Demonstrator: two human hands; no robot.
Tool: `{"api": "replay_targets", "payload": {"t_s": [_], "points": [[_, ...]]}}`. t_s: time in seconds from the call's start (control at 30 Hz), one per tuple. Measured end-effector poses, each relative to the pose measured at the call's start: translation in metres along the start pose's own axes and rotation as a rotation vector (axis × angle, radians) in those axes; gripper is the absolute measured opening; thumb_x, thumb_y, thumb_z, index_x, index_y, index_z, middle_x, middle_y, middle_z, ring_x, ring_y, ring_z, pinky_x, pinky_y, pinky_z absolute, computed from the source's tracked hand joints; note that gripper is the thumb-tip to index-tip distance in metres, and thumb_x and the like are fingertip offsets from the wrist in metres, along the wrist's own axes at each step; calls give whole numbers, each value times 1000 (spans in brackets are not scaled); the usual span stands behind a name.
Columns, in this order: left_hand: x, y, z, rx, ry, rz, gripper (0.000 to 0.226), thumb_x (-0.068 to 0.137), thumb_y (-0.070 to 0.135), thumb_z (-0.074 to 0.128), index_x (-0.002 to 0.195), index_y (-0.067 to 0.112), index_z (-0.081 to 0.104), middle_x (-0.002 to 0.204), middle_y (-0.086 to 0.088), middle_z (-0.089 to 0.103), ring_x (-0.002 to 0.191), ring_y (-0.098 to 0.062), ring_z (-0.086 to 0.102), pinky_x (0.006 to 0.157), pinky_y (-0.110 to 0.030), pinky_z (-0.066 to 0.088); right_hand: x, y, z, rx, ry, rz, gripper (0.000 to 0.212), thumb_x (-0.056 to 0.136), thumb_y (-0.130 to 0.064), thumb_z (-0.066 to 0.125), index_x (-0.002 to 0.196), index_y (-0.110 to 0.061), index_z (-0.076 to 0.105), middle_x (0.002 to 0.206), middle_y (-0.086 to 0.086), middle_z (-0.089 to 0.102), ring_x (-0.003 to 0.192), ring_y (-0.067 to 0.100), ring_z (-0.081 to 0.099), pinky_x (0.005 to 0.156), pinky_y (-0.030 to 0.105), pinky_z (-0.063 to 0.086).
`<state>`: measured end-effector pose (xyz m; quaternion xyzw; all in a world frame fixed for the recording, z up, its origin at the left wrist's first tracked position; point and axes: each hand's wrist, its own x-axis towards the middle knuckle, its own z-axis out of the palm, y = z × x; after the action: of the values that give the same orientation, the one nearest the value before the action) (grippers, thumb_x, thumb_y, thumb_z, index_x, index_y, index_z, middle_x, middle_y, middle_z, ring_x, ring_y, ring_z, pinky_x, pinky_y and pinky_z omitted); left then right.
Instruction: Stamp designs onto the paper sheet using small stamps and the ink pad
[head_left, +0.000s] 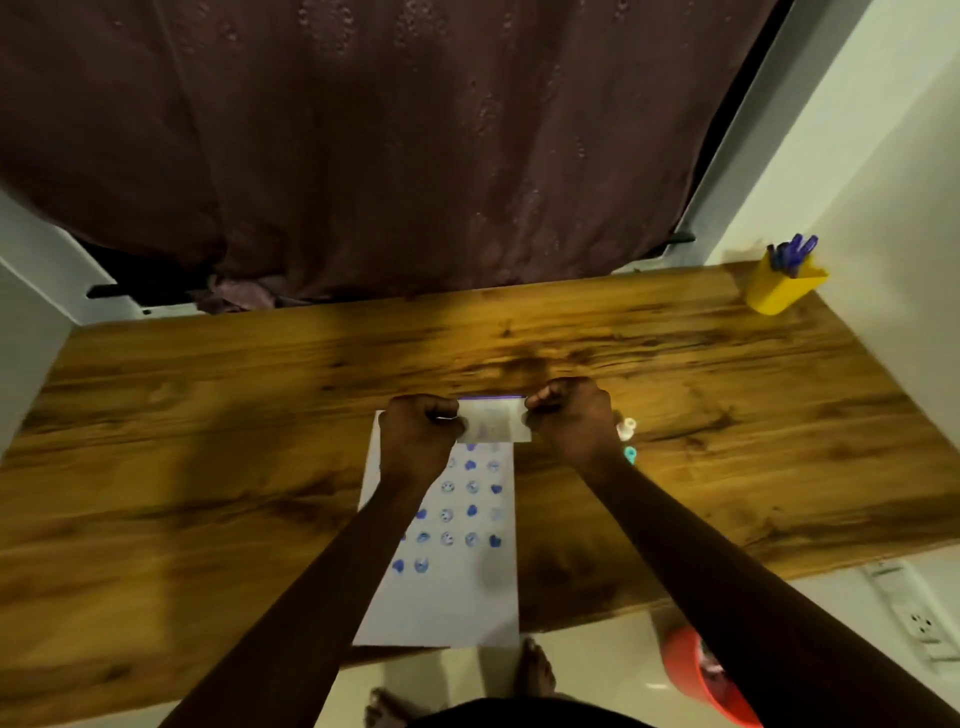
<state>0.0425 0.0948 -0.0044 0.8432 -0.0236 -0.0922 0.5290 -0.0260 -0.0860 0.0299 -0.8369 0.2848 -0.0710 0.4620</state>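
A white paper sheet (457, 603) lies on the wooden table (208, 415), covered with several blue stamped designs in rows. Above its far end I hold the ink pad (496, 421), a flat pale rectangular case with a purple-blue far edge. My left hand (421, 431) grips its left end and my right hand (571, 415) grips its right end. Two small stamps lie just right of my right hand: a white one (627, 427) and a teal one (630, 455), both partly hidden by the hand.
A yellow pen holder (782, 286) with blue pens stands at the table's far right corner. A dark curtain (389, 156) hangs behind the table. A red tub (696, 675) and a white power strip (914, 618) sit on the floor at right. My feet (535, 670) show below the table edge.
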Motion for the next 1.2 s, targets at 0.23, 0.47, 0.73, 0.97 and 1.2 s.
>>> {"api": "replay_targets", "payload": {"t_s": [0.23, 0.47, 0.73, 0.97, 1.2], "points": [[19, 23, 77, 15, -54, -35, 16, 80, 4, 80, 96, 7, 77, 102, -10, 76, 90, -18, 68, 73, -17, 50, 60, 36, -43, -117, -57, 81, 8, 77, -1, 75, 84, -5, 75, 87, 8, 77, 66, 10, 66, 60, 20, 56], [38, 27, 128, 113, -18, -38, 9, 76, 6, 81, 77, 14, 76, 84, -7, 77, 84, -20, 73, 89, -42, 59, 102, 61, -57, -138, -111, 44, 9, 75, 6, 74, 81, 0, 73, 90, 13, 77, 86, 21, 72, 76, 30, 55], [53, 20, 145, 186, -37, -93, 19, 78, 10, 82, 97, 11, 78, 100, -9, 78, 94, -24, 73, 93, -42, 58, 129, 86, -50, -199, -163, 37, 12, 73, 1, 76, 75, -10, 76, 83, 1, 77, 80, 13, 71, 71, 25, 56], [54, 25, 145, 305, -43, -48, 20, 79, 14, 81, 99, 11, 78, 102, -8, 78, 96, -22, 72, 89, -33, 54, 132, 92, -44, -226, -164, 39, 18, 70, 0, 77, 70, -16, 69, 80, -2, 75, 80, 14, 71, 69, 26, 55], [51, 38, 130, 293, -46, 66, 4, 85, 11, 71, 85, 12, 74, 81, -2, 71, 79, -20, 70, 69, -25, 46, 122, 77, -45, -392, -102, -72, 13, 72, -15, 72, 83, -18, 66, 86, 1, 72, 83, 22, 69, 61, 27, 51]]}}
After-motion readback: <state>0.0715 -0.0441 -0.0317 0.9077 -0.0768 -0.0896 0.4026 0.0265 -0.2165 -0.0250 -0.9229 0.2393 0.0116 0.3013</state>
